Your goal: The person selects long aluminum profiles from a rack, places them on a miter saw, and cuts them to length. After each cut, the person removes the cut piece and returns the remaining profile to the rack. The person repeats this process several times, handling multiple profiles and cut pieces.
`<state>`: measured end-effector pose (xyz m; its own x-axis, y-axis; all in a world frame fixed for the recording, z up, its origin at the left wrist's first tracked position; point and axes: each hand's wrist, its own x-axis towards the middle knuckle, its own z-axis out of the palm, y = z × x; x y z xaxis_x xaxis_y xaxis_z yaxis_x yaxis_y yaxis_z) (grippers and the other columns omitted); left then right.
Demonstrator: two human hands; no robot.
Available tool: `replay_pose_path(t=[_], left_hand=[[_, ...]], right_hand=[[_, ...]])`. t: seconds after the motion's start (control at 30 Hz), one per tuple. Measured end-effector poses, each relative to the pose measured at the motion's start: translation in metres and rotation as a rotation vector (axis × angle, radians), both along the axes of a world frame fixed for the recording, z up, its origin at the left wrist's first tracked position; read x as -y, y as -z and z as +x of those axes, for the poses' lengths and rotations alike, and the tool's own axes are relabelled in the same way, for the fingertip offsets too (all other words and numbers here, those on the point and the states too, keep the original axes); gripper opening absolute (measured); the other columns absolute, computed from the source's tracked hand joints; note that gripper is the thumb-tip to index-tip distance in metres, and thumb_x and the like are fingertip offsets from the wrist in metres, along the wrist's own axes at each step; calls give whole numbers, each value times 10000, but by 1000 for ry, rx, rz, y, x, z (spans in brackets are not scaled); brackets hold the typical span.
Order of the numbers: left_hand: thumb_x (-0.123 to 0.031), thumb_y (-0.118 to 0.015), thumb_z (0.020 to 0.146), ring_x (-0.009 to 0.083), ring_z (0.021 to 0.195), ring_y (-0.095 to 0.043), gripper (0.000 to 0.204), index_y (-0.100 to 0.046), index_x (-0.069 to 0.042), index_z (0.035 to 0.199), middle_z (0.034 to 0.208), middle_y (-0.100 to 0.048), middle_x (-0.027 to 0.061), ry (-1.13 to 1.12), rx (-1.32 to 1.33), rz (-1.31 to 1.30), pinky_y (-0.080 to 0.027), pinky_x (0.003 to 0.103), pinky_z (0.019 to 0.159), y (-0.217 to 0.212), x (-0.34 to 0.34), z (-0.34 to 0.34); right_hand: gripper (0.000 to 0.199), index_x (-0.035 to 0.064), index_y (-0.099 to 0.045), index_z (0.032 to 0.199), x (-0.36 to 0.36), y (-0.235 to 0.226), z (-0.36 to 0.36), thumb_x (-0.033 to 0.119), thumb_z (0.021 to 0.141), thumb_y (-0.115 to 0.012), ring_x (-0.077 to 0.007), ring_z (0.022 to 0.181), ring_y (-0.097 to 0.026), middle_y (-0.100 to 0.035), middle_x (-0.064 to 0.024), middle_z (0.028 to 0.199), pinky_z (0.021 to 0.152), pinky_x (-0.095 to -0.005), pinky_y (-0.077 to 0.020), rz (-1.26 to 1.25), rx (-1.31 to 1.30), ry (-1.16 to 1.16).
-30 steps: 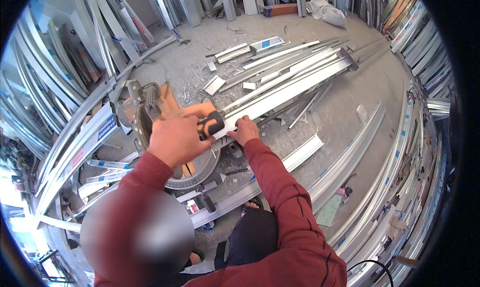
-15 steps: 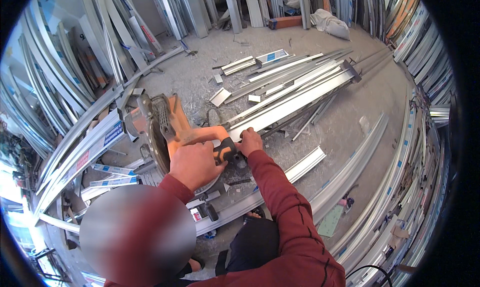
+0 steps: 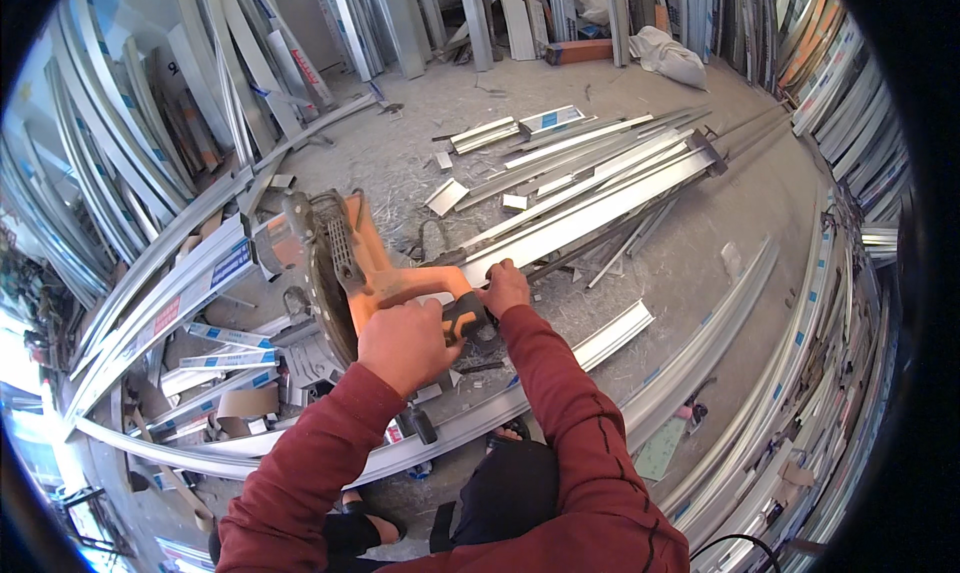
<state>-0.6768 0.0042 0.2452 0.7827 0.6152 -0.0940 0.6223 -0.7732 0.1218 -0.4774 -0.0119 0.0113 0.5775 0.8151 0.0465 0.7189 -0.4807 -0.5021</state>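
Labels everywhere here, mostly stickers on the metal. The long aluminium profile (image 3: 190, 293) running along the left carries a blue rectangular label (image 3: 232, 264) and a red one (image 3: 166, 315) further down it. Just below, two short offcuts lie on the floor with blue-and-white label strips (image 3: 228, 336) along their faces. Up near the middle, another short piece has a blue sticker (image 3: 553, 120). The curved profiles on the right show small blue square stickers (image 3: 812, 296) spaced along their length. At the back there's a long reddish-brown box (image 3: 578, 52) beside a white sack (image 3: 672, 57). No screens, no signs.
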Motion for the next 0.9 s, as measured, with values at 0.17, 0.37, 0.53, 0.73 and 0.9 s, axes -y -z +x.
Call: replay_pose_path(t=[0.17,0.37,0.53,0.73,0.9], left_hand=[[-468,-663,794,288,663,-667,417,-656,-54,834,703,-667,120,-3,9,-19,-524,397,595,3,1,-2],[-454,-680,784,290,687,-669,412,-650,-49,852,723,-669,122,-7,10,-41,-527,399,612,1,2,-2],[-459,-682,780,283,699,-672,416,-647,-51,852,749,-668,122,-14,-1,-40,-532,398,611,1,3,-1],[-475,-677,778,269,706,-677,419,-649,-62,844,775,-663,116,-6,-8,-20,-543,388,602,3,3,-3],[-475,-676,777,276,700,-676,418,-642,-63,834,767,-667,118,-13,31,-17,-540,398,612,6,6,-4]], right_hand=[[474,41,-669,892,0,3,-1,367,613,-870,-320,928,-608,-586,-142,982,821,-417,-504,-9,-15,-14],[401,53,-684,859,-1,8,1,313,610,-860,-321,902,-626,-602,-146,976,803,-413,-520,31,1,-14],[370,58,-692,854,-1,7,1,288,612,-853,-324,900,-634,-611,-148,985,800,-415,-526,34,10,-8],[369,64,-697,861,-3,3,0,297,622,-854,-323,914,-635,-613,-143,998,808,-416,-525,3,2,-8],[476,32,-674,894,2,5,3,368,612,-860,-358,923,-619,-596,-169,991,817,-435,-511,24,-34,-16]])
